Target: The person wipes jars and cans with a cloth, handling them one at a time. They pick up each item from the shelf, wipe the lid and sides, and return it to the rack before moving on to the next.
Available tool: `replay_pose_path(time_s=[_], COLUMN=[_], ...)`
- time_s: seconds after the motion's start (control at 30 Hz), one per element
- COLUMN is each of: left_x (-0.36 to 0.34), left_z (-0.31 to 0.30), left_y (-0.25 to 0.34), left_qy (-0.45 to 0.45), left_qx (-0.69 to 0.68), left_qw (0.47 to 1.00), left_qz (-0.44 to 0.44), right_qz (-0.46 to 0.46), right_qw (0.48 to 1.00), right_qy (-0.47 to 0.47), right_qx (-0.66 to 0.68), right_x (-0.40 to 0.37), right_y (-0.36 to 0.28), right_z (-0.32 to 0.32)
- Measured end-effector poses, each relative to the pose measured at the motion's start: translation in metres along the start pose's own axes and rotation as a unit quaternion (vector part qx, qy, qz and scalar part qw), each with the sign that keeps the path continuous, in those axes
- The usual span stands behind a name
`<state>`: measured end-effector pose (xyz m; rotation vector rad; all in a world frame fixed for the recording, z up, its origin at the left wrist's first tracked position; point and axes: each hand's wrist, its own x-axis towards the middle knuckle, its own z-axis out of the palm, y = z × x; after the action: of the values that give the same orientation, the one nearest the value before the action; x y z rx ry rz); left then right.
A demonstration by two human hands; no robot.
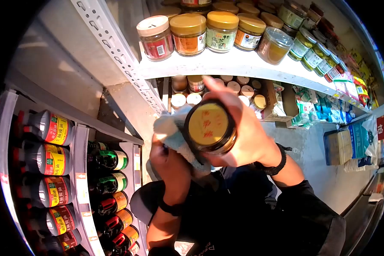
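Note:
My right hand (pixel 249 134) is wrapped round a dark glass jar (pixel 210 127), its round yellow lid with red characters turned up toward me. In my left hand (pixel 171 164) is a pale blue-white cloth (pixel 179 134), bunched between the fingers and pressed along the jar's left side. Motion blurs the cloth and some fingers. Most of the jar's body is hidden behind its lid and my right hand. Both hands are held in front of my chest, just below the upper shelf.
Several lidded jars (pixel 187 34) line the white upper shelf (pixel 179 68). More jars (pixel 194 99) and a cardboard box (pixel 281 102) stand on the level below. At left, a rack holds soy sauce bottles (pixel 55 160) and green-labelled bottles (pixel 115 183). A perforated metal post (pixel 115 49) rises beside the shelf.

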<state>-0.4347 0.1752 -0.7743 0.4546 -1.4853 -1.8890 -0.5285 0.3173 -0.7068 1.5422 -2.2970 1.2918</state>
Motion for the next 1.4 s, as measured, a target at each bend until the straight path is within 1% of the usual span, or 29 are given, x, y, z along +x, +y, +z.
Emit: replay_pose_path(time_s=[0.03, 0.07, 0.17, 0.2, 0.23, 0.3, 0.37, 0.4, 0.43, 0.5, 0.53, 0.57, 0.63, 0.67, 0.7, 0.73, 0.77, 0.8, 0.83, 0.9, 0.93, 0.97, 1.03, 1.07, 1.1, 1.17, 1.23, 1.33, 1.4], left_x=[0.002, 0.002, 0.0, -0.002, -0.005, -0.007, -0.007, -0.012, -0.011, -0.009, -0.009, -0.009, -0.008, -0.006, -0.008, -0.006, -0.004, -0.001, -0.002, -0.005, -0.006, -0.006, -0.004, -0.003, -0.005, -0.009, -0.008, -0.003, -0.002], left_z=[-0.001, -0.003, -0.012, -0.011, -0.013, -0.009, -0.013, -0.009, -0.009, -0.008, -0.009, -0.011, -0.014, -0.017, -0.019, -0.016, -0.013, -0.015, -0.012, -0.004, -0.003, -0.003, 0.001, 0.002, 0.003, 0.006, 0.007, 0.007, 0.014], left_y=[0.004, 0.009, 0.017, 0.017, 0.019, 0.027, 0.028, 0.026, 0.023, 0.017, 0.013, 0.008, -0.001, -0.004, -0.012, -0.015, -0.014, -0.008, 0.002, 0.012, 0.02, 0.018, 0.011, 0.007, -0.001, -0.012, -0.01, -0.013, -0.018], left_qy=[-0.004, -0.009, -0.031, -0.076, -0.115, -0.145, -0.193, -0.193, -0.193, -0.17, -0.171, -0.148, -0.097, -0.136, -0.139, -0.119, -0.095, -0.143, -0.143, -0.193, -0.198, -0.202, -0.211, -0.197, -0.201, -0.136, -0.164, -0.21, -0.225], left_qx=[0.0, 0.012, 0.03, 0.107, 0.188, 0.175, 0.284, 0.291, 0.291, 0.317, 0.317, 0.278, 0.192, 0.137, 0.137, -0.007, -0.149, 0.058, 0.058, 0.091, 0.082, 0.081, 0.121, 0.123, 0.125, 0.109, 0.112, 0.115, 0.096], left_qw=[1.0, 1.0, 0.999, 0.989, 0.965, 0.959, 0.88, 0.858, 0.858, 0.863, 0.862, 0.911, 0.973, 0.981, 0.981, 0.989, 0.968, 0.984, 0.984, 0.977, 0.977, 0.976, 0.962, 0.961, 0.961, 0.98, 0.979, 0.97, 0.966], left_qz=[0.005, 0.0, -0.019, 0.063, 0.142, 0.167, 0.327, 0.377, 0.378, 0.354, 0.357, 0.268, 0.079, 0.009, 0.004, -0.088, -0.178, -0.086, -0.086, 0.025, -0.009, -0.01, 0.128, 0.147, 0.147, 0.092, 0.052, -0.032, -0.085], right_qz=[0.051, 0.03, -0.011, 0.007, -0.024, 0.06, 0.05, 0.037, 0.037, 0.045, 0.016, 0.014, -0.009, 0.032, 0.038, 0.034, 0.031, 0.054, 0.054, 0.103, 0.059, 0.063, 0.046, 0.075, 0.078, 0.146, 0.187, 0.109, 0.099], right_qw=[0.997, 0.995, 0.997, 0.996, 0.996, 0.995, 0.998, 0.999, 0.999, 0.998, 0.998, 0.999, 0.995, 0.991, 0.99, 0.994, 0.997, 0.997, 0.997, 0.994, 0.998, 0.998, 0.997, 0.996, 0.995, 0.989, 0.982, 0.994, 0.994], right_qy=[-0.054, -0.078, -0.074, -0.087, -0.075, -0.076, -0.047, -0.017, -0.017, -0.04, -0.052, -0.049, -0.094, -0.127, -0.126, -0.099, -0.071, -0.046, -0.046, -0.033, 0.009, 0.011, 0.049, 0.031, 0.034, -0.011, -0.024, 0.013, 0.022], right_qx=[0.033, 0.049, 0.038, 0.03, 0.042, -0.008, -0.005, -0.004, -0.004, 0.003, -0.01, -0.011, 0.02, 0.041, 0.041, 0.035, 0.03, -0.009, -0.009, -0.025, -0.009, -0.012, -0.042, -0.047, -0.046, -0.029, -0.03, -0.029, -0.043], right_x=[-0.001, -0.001, -0.008, -0.01, -0.008, -0.009, -0.01, -0.01, -0.009, -0.009, -0.011, -0.011, -0.012, -0.012, -0.013, -0.01, -0.007, -0.004, -0.002, -0.004, -0.007, -0.009, -0.009, -0.01, -0.009, -0.01, -0.013, -0.024, -0.028], right_y=[-0.005, -0.002, 0.008, 0.008, 0.012, 0.01, 0.013, 0.011, 0.01, 0.005, 0.007, 0.004, -0.003, -0.007, -0.009, -0.007, -0.008, -0.013, -0.016, -0.02, -0.014, -0.008, 0.001, 0.0, -0.001, -0.005, -0.005, 0.009, 0.009], right_z=[-0.002, 0.001, 0.016, 0.016, 0.018, 0.017, 0.018, 0.017, 0.017, 0.018, 0.019, 0.019, 0.019, 0.017, 0.018, 0.019, 0.019, 0.014, 0.011, 0.005, 0.011, 0.012, 0.011, 0.007, 0.004, -0.004, -0.012, -0.017, -0.032])
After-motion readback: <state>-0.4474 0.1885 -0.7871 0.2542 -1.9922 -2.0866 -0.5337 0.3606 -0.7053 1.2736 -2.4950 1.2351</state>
